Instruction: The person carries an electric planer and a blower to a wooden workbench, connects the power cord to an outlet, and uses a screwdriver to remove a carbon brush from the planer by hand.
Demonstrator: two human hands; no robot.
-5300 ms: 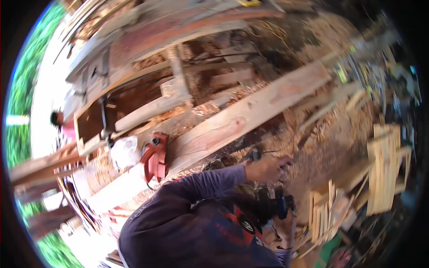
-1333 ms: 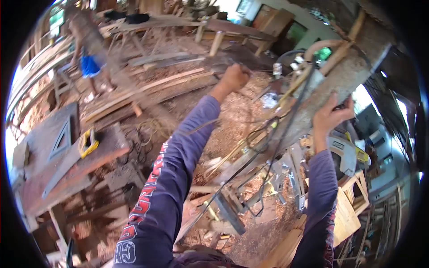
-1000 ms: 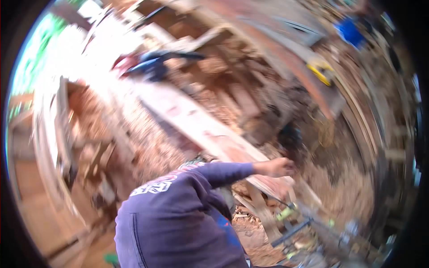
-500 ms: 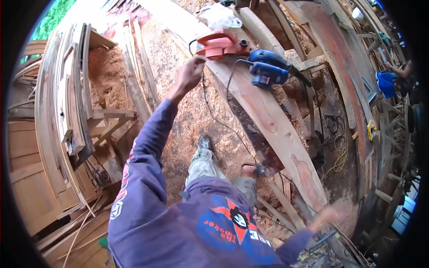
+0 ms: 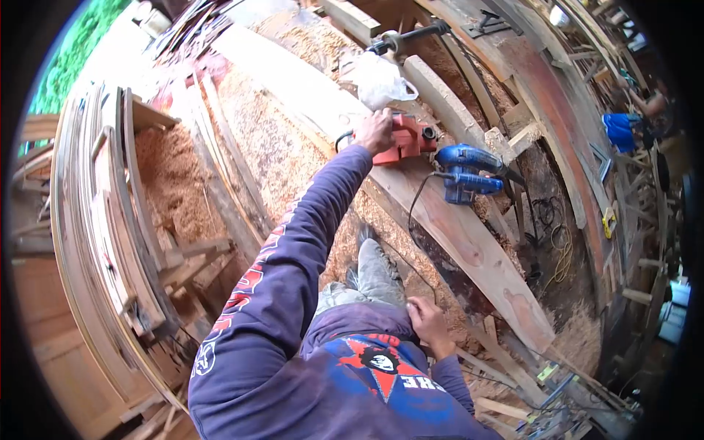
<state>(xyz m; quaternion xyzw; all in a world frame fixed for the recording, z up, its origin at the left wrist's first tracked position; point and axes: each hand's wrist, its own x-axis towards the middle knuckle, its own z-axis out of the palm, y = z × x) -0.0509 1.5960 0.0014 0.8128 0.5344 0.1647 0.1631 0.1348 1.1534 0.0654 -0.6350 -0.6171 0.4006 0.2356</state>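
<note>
My left hand (image 5: pixel 375 132) is closed around the handle of a red electric planer (image 5: pixel 400 152), at the end of my outstretched arm. The planer rests on a long, thick wooden plank (image 5: pixel 469 242). Just right of it, on the same plank, lies a blue electric blower (image 5: pixel 469 174) with a dark cord and a black nozzle. My right hand (image 5: pixel 430 323) hangs low beside my waist, fingers curled in, with nothing visible in it. It touches neither tool.
A white plastic bag (image 5: pixel 381 79) lies behind the planer. Stacked boards (image 5: pixel 110 220) stand at the left, and wood shavings (image 5: pixel 257 110) cover the ground. A yellow cord (image 5: pixel 561 253) lies at the right. Farther right, another person's arm (image 5: pixel 653 105) shows near a blue object (image 5: pixel 617 130).
My left hand has reached forward and right and taken hold of the planer's handle. My right hand has swung in toward my waist. The view has shifted as my body moved.
</note>
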